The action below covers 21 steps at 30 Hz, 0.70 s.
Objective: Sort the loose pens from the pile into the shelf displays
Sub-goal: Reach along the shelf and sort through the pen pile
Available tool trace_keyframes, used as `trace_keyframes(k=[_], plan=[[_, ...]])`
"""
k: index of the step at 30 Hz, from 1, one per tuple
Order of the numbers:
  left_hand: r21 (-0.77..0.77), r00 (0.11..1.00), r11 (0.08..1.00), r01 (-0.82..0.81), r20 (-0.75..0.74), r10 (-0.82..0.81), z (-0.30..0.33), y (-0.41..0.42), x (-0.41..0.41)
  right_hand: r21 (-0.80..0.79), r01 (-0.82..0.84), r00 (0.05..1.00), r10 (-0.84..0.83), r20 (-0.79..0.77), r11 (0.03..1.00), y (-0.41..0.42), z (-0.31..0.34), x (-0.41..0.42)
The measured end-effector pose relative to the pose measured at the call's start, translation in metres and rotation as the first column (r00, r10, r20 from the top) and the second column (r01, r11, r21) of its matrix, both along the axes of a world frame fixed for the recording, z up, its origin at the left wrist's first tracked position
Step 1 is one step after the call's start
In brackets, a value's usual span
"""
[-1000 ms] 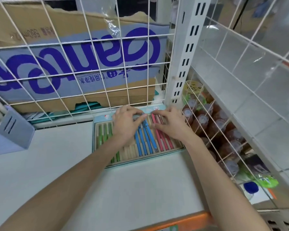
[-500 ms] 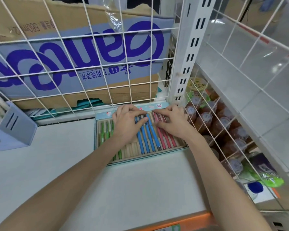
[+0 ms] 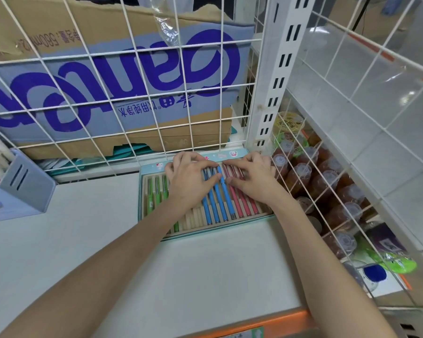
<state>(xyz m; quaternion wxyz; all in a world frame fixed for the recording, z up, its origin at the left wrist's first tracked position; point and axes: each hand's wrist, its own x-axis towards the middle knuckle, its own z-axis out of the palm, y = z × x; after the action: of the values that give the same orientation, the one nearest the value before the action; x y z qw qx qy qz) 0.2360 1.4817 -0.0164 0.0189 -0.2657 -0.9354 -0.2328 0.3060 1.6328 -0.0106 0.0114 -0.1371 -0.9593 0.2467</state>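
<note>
From my feed I'm looking down at a white shelf board (image 3: pixel 59 252) with an orange front edge (image 3: pixel 266 320). A white wire grid (image 3: pixel 122 98) backs it, and behind that sits a cardboard box (image 3: pixel 108 76) with upside-down blue lettering. A white slotted upright post (image 3: pixel 276 69) stands on the right, with bottled drinks (image 3: pixel 327 181) behind more wire. Far left there's a pale blue holder (image 3: pixel 22 189).

Both hands (image 3: pixel 189 181) (image 3: pixel 253 178) forward (fingers (image 3: pixel 206 164) curled)
</note>
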Motion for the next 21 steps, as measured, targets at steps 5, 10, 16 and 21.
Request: trace_keyframes(k=[5, 10, 16, 21], plan=[[0.023, 1.0, 1.0, -0.012, 0.013, 0.011, 0.0, 0.001, 0.001, 0.006, -0.001, 1.0, 0.001, -0.006, 1.0, 0.001, -0.001, 0.0], [0.062, 0.999, 0.998, -0.031, 0.045, 0.028, 0.0, 0.003, 0.001, -0.007, 0.0, 1.0, 0.0, -0.014, 1.0, 0.001, -0.002, 0.001], [0.038, 0.999, 0.998, -0.043, 0.033, 0.042, 0.001, 0.011, 0.0, -0.009, 0.0, 1.0, -0.001, -0.021, 1.0, 0.002, -0.002, 0.001], [0.042, 0.999, 0.998, -0.041, 0.026, 0.04, 0.0, 0.01, -0.001, -0.002, 0.0, 1.0, 0.0, -0.028, 1.0, 0.001, -0.003, 0.002]])
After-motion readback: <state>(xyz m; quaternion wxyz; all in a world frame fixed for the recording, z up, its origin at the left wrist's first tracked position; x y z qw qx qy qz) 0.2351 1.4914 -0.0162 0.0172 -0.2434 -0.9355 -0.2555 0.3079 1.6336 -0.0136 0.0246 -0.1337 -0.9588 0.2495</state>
